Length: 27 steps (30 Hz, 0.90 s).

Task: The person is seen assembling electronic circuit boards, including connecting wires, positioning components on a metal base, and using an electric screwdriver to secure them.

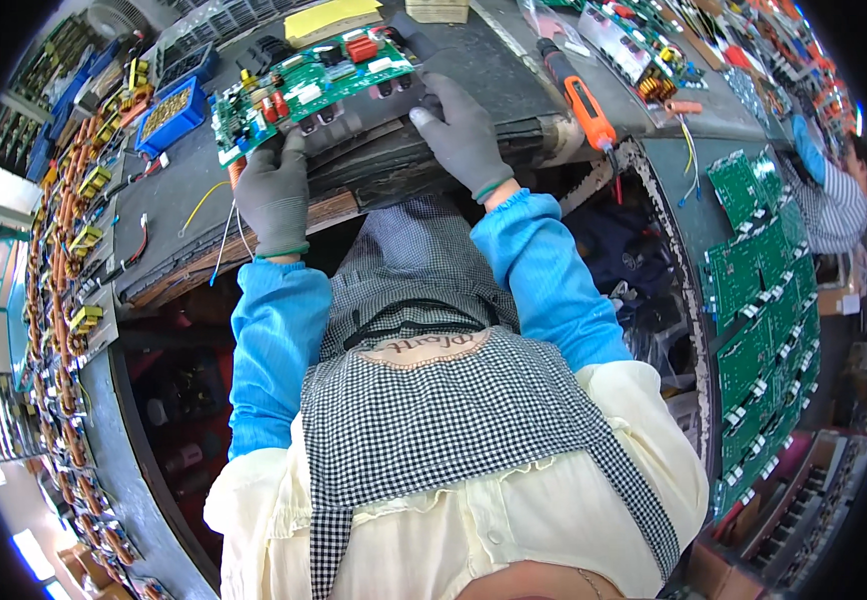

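A green circuit board (306,96) crowded with red, blue and white components is held at the front of the dark bench. Along its near side runs a grey metal plate (366,112), with several dark parts fixed to it. My left hand (278,200), in a grey glove, grips the board's near left part, its thumb up against the edge. At the opposite end, my gloved right hand (462,135) is closed round the plate's right end. Some fingers of both hands are hidden beneath or behind the assembly. By my left wrist hang thin white and blue wires (229,235).
Right of the board lies an orange-and-black electric screwdriver (586,108). A blue bin (172,118) of small brass-coloured parts stands left, beside rows of copper coils (64,260). Yellow paper (332,20) lies behind. Many green boards (759,290) cover the right side, near another person (834,200).
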Each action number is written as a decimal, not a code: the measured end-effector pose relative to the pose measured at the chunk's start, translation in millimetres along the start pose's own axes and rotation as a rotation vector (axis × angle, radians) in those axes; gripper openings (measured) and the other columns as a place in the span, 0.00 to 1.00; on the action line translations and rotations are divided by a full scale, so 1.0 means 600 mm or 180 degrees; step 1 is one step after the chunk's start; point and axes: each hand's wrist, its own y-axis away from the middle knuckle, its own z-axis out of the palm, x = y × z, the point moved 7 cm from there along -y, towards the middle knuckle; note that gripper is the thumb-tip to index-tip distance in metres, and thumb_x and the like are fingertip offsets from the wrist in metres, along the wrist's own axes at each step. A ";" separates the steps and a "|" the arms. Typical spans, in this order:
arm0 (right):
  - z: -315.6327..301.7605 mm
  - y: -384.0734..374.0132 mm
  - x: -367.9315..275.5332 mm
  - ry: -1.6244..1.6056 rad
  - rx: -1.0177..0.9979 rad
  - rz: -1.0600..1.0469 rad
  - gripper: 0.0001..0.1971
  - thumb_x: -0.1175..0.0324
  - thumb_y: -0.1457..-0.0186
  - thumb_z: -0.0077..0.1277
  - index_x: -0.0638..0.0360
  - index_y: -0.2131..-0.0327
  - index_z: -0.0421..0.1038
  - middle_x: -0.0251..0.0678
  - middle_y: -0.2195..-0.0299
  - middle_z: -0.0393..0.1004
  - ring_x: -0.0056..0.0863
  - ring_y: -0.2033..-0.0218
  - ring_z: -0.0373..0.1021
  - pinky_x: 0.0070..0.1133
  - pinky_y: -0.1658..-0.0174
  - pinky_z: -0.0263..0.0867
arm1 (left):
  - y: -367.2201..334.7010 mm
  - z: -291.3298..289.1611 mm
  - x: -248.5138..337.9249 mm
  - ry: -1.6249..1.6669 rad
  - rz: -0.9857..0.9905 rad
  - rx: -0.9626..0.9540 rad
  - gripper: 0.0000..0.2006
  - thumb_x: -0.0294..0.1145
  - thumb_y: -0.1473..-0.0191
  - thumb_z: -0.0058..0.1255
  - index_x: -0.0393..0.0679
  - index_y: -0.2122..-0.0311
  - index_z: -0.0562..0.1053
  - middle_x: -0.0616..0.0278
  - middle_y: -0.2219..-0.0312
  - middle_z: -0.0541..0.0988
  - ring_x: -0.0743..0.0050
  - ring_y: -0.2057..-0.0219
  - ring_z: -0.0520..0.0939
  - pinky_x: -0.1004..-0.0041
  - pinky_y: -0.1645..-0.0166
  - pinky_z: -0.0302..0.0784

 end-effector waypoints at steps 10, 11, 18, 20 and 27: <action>-0.002 0.002 0.010 -0.0053 -0.0025 0.0044 0.25 0.61 0.41 0.57 0.57 0.42 0.70 0.50 0.50 0.78 0.52 0.48 0.74 0.42 0.43 0.68 | 0.007 -0.011 0.007 0.0519 0.0621 -0.0215 0.17 0.37 0.38 0.62 0.35 0.51 0.82 0.54 0.60 0.83 0.69 0.60 0.81 0.71 0.51 0.76; -0.004 -0.003 0.012 -0.0055 -0.0011 0.0035 0.25 0.61 0.41 0.57 0.57 0.42 0.70 0.50 0.50 0.78 0.53 0.48 0.74 0.42 0.43 0.68 | 0.007 -0.018 0.018 0.0446 0.0819 -0.0206 0.17 0.37 0.37 0.62 0.35 0.50 0.82 0.54 0.59 0.83 0.70 0.59 0.81 0.71 0.50 0.76; -0.015 -0.013 0.027 -0.0612 -0.0004 0.0268 0.24 0.72 0.41 0.59 0.65 0.41 0.69 0.48 0.51 0.79 0.36 0.50 0.79 0.29 0.46 0.75 | 0.039 -0.082 -0.031 0.1158 -0.0163 -0.0488 0.16 0.34 0.33 0.58 0.33 0.48 0.80 0.67 0.67 0.82 0.86 0.69 0.76 0.81 0.64 0.72; -0.009 -0.014 0.024 -0.0726 -0.0025 0.0301 0.25 0.72 0.41 0.59 0.65 0.41 0.68 0.48 0.50 0.79 0.36 0.49 0.79 0.29 0.46 0.75 | 0.043 -0.100 -0.073 0.1221 -0.0323 -0.0329 0.15 0.35 0.32 0.57 0.34 0.48 0.80 0.68 0.69 0.81 0.88 0.71 0.74 0.82 0.67 0.70; 0.001 -0.011 0.008 0.0101 0.0125 0.0520 0.36 0.58 0.44 0.65 0.61 0.37 0.64 0.50 0.48 0.77 0.50 0.49 0.76 0.39 0.46 0.72 | 0.037 -0.089 -0.094 0.1587 -0.0426 -0.0300 0.13 0.35 0.32 0.57 0.37 0.50 0.79 0.70 0.71 0.80 0.88 0.73 0.74 0.84 0.69 0.69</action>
